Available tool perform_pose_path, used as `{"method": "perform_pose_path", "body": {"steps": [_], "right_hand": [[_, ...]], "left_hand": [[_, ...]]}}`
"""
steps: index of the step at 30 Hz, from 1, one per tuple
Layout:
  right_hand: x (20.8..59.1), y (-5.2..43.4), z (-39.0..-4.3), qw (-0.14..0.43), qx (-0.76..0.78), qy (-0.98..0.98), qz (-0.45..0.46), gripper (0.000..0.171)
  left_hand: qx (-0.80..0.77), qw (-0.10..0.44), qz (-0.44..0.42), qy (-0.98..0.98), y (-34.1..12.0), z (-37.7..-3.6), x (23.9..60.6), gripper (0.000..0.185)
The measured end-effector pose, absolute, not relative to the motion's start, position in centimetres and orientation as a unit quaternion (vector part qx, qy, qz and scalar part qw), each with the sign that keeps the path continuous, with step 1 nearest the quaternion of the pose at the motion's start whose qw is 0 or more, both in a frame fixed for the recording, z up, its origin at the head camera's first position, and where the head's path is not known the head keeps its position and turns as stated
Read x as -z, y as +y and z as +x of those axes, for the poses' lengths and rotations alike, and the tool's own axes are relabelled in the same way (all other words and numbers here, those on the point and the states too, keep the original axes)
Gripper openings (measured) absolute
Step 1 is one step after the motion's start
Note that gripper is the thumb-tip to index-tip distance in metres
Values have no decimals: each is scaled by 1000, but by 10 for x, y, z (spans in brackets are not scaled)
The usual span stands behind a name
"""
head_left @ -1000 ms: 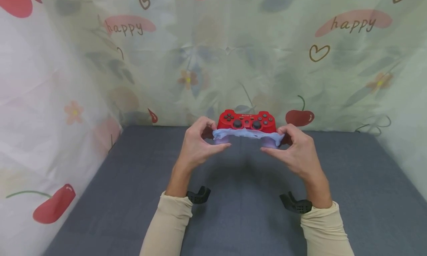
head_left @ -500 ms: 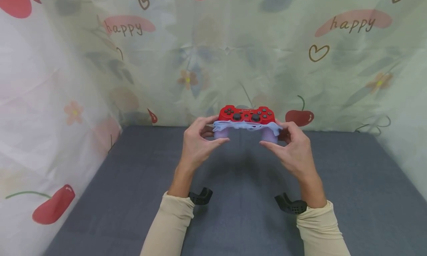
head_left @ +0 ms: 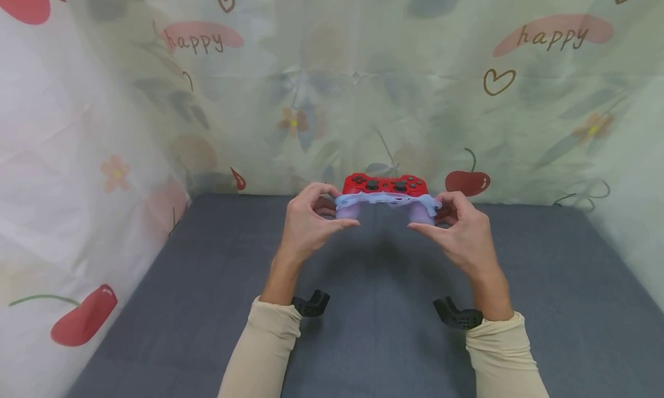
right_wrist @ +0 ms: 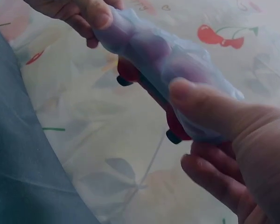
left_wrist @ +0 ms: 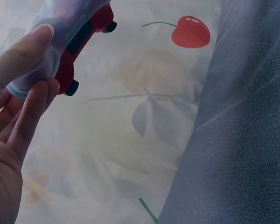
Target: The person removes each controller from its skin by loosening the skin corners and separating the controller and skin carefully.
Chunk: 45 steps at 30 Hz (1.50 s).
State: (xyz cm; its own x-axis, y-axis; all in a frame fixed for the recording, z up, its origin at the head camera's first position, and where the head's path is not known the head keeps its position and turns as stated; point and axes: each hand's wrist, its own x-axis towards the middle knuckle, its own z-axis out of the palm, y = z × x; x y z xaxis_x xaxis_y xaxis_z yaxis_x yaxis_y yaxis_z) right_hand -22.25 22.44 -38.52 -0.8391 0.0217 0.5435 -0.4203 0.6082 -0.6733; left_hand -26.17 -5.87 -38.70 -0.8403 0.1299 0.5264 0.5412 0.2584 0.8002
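A red game controller (head_left: 385, 184) is held up over the back of the table, its two black thumbsticks and buttons on the upper side. A translucent pale-blue silicone cover (head_left: 346, 212) wraps its near side and handles, with an uneven edge along the front. My left hand (head_left: 307, 218) grips the covered left handle, thumb below and fingers at the side. At the other end, my right hand (head_left: 464, 231) grips the covered right handle the same way. In the right wrist view, the cover (right_wrist: 147, 44) stretches between both thumbs across the underside. The controller's far side is hidden.
A dark grey cloth (head_left: 373, 340) covers the table. Patterned curtains (head_left: 353, 98) with cherries and flowers hang behind and at the left side. Each wrist wears a black mount (head_left: 313, 303) below a beige sleeve (head_left: 267, 352).
The controller rises a little, then sinks slightly and tips so its button face appears flatter. Both hands keep their grip, with more of the lavender-tinted covered handles showing than a second ago.
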Motion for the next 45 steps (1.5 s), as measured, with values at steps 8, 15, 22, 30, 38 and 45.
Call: {"method": "perform_pose_path", "body": {"steps": [8, 15, 22, 30, 38, 45], "right_hand": [[395, 232, -228, 214, -409, -878, 130, 53], [422, 233, -240, 143, -409, -894, 118, 47], [445, 231, -250, 79, -407, -906, 84, 46], [462, 227, -253, 29, -397, -916, 43, 46], [467, 227, -254, 20, -404, -914, 39, 46], [465, 226, -256, 25, -394, -918, 36, 43]], "left_hand": [[570, 102, -190, -793, -62, -266, 395, 47], [531, 32, -121, -838, -64, -277, 419, 47], [499, 11, -98, -861, -61, -287, 439, 48], [490, -52, -65, -868, -61, -289, 455, 45], [479, -60, -59, -874, -62, -288, 452, 41], [458, -52, -63, -885, -60, -290, 450, 40]]}}
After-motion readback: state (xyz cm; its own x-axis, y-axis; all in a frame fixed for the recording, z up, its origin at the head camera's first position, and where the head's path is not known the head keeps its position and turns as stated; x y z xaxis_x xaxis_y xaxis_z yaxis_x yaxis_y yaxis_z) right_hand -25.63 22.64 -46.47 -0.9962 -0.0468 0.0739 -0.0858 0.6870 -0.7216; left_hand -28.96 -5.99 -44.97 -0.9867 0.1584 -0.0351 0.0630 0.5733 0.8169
